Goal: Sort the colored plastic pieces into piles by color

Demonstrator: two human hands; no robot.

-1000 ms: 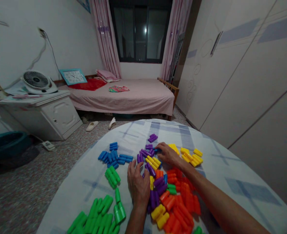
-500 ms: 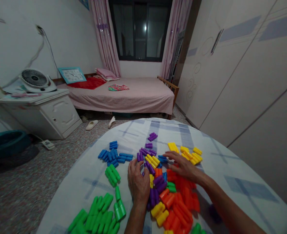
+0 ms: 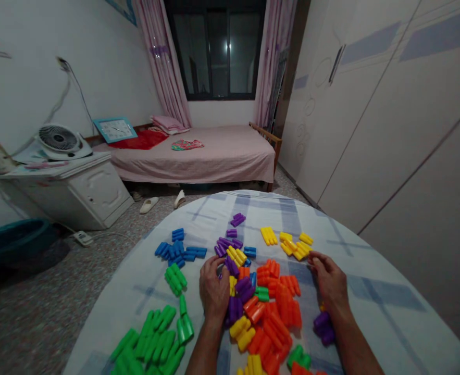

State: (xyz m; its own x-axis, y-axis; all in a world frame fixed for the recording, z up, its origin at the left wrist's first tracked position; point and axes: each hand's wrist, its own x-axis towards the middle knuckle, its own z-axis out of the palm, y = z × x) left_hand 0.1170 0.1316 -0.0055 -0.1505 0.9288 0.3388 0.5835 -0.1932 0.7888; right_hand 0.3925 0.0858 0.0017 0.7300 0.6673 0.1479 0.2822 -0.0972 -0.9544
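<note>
A round table with a checked cloth (image 3: 374, 307) carries plastic blocks sorted partly by colour. My left hand (image 3: 213, 289) lies palm down, fingers spread, on the mixed purple and yellow blocks (image 3: 235, 260) at the pile's left side. My right hand (image 3: 330, 282) rests flat on the cloth just right of the orange blocks (image 3: 278, 307), its fingertips close to the yellow group (image 3: 295, 245). Two purple blocks (image 3: 323, 327) lie by my right wrist. Blue blocks (image 3: 178, 251) sit far left, green ones (image 3: 151, 344) near left.
Beyond the table are a pink bed (image 3: 214, 151), a white cabinet (image 3: 79, 187) with a fan (image 3: 60, 140), a clock (image 3: 115, 128), slippers (image 3: 148, 204) and a power strip (image 3: 83, 238) on the floor, and a teal basin (image 3: 11, 239). Wardrobe doors (image 3: 389, 104) fill the right.
My right hand drew back from the blue and purple blocks at the pile's far side and swept right to the cloth beside the orange blocks. My left hand stayed put.
</note>
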